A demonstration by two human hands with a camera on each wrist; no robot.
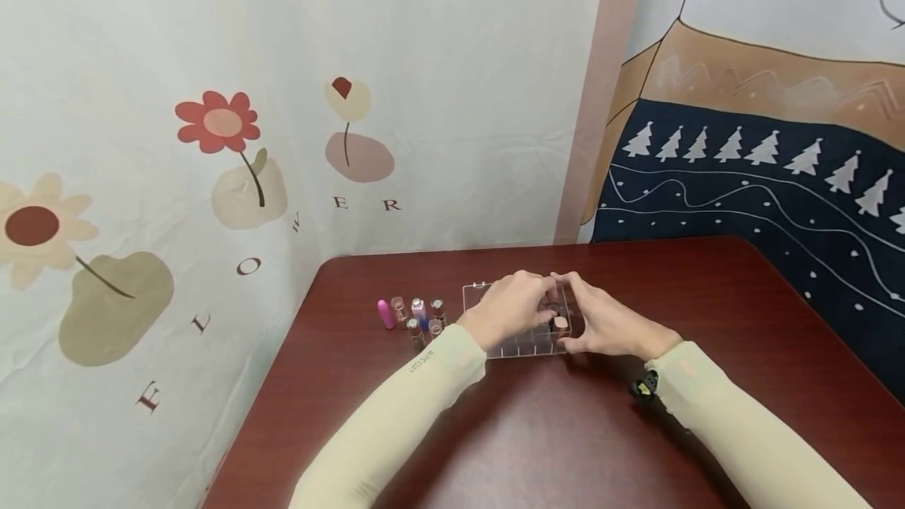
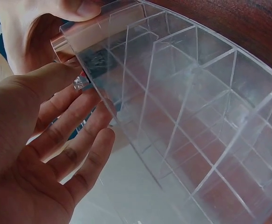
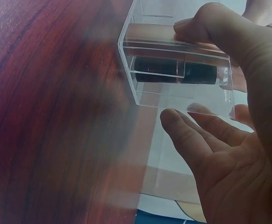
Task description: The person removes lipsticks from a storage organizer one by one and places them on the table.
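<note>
A clear plastic compartment organizer (image 1: pixel 526 346) sits on the table in the head view. My left hand (image 1: pixel 514 306) reaches over it, thumb and fingers pinching the top of a dark lipstick tube (image 3: pixel 199 73) that stands inside a right-end compartment. In the left wrist view, the tube's clear end (image 2: pixel 81 83) shows between thumb and fingers. Beside it, a rose-gold lipstick tube (image 2: pixel 61 46) occupies another compartment. My right hand (image 1: pixel 608 322) grips the organizer's right end, with its thumb at the near side and its fingers at the far side.
Left of the organizer several small tubes stand on the table: a bright pink one (image 1: pixel 385 314), a pale pink and blue one (image 1: pixel 419 313), and clear ones with dark parts (image 1: pixel 415 328). A patterned cloth wall (image 1: pixel 452 203) borders the table's far edge.
</note>
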